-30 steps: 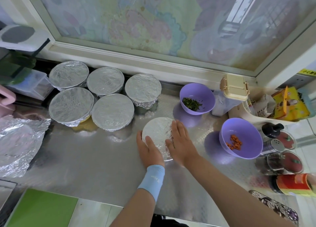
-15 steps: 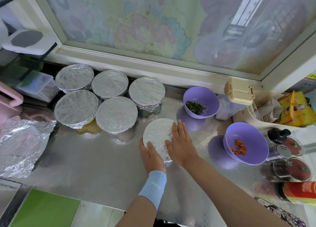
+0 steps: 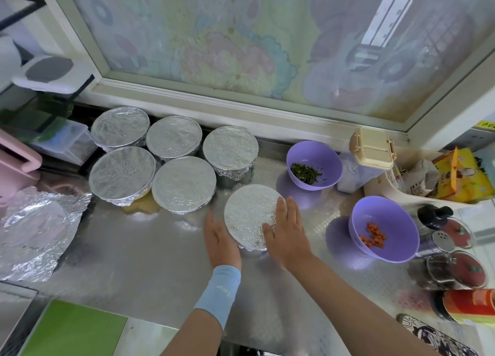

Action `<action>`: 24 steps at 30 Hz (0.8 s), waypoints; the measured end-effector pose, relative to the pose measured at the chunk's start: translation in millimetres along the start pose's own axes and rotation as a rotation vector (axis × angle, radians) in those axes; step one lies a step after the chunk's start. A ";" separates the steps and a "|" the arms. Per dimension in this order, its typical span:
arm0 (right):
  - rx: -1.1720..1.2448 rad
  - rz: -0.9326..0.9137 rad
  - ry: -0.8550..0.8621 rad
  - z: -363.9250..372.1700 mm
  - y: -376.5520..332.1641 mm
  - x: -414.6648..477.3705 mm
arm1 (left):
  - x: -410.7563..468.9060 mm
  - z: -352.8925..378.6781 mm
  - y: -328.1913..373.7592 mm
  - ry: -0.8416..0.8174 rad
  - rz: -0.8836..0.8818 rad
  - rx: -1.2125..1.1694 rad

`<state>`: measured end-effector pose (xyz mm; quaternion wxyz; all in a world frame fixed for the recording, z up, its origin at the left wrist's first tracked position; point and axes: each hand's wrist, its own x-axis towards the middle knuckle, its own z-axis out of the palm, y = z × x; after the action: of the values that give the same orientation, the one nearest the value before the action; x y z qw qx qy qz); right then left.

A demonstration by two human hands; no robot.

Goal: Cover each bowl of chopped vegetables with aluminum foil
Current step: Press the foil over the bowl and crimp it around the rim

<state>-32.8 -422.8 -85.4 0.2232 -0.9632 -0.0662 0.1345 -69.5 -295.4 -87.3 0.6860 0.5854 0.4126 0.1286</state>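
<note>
We saw the near bowl (image 3: pixel 250 216) at the middle of the worktop (image 3: pixel 147 262), its mouth sealed under crinkled foil (image 3: pixel 249 205), so we could not tell what it held. The left hand (image 3: pixel 221 239) lay against its side at 8 o'clock, fingers (image 3: pixel 211 221) straight and close together, touching the foil's skirt. The right hand (image 3: pixel 288 232) lay flat on the rim at 4 o'clock, its fingers (image 3: pixel 289 208) straight and a little spread, with the thumb on the foil top. Neither hand curled round anything. A blue wristband (image 3: pixel 218 286) sat on the left wrist.

At 10 o'clock from that bowl stood five covered bowls (image 3: pixel 183 184), three behind and two in front, packed close, their contents hidden. At 1 o'clock an open purple bowl (image 3: pixel 314 165) held a few dark green strips. At 3 o'clock a second purple bowl (image 3: pixel 384 232), tilted towards us, held a small heap of diced carrot (image 3: pixel 373 237). Just beside the greens bowl sat a cream box (image 3: pixel 372 148), lid latched. Red-lidded jars (image 3: pixel 455 268) stood past the carrot bowl. A loose foil sheet (image 3: pixel 34 232) lay crumpled at 9 o'clock.
</note>
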 end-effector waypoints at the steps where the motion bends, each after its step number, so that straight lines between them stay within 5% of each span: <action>1: 0.038 0.000 -0.017 0.8 -0.2 -0.7 | -8.5 1.8 -2.9 0.006 -0.012 -0.002; 6: 0.099 0.025 -0.038 5.8 -4.7 -5.3 | -17.7 28.5 -19.1 0.050 -0.164 -0.096; 12: 0.052 0.036 -0.041 9.4 -6.4 -8.6 | -5.3 43.7 -10.6 0.176 -0.147 -0.142; 17: 0.068 0.069 0.036 8.4 -5.5 -4.4 | 5.3 34.2 -10.2 0.044 -0.175 -0.180; 21: 0.229 0.056 0.056 -5.9 -0.8 12.2 | 5.2 8.4 -4.6 0.124 -0.070 -0.033; 24: 0.317 -0.003 -0.070 -16.0 4.4 19.5 | 3.0 -8.7 1.0 -0.090 0.092 0.142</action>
<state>-9.2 -429.7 -78.0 0.3703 -0.9104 -0.0532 0.1766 -73.5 -287.1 -87.4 0.6539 0.6562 0.3620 0.1040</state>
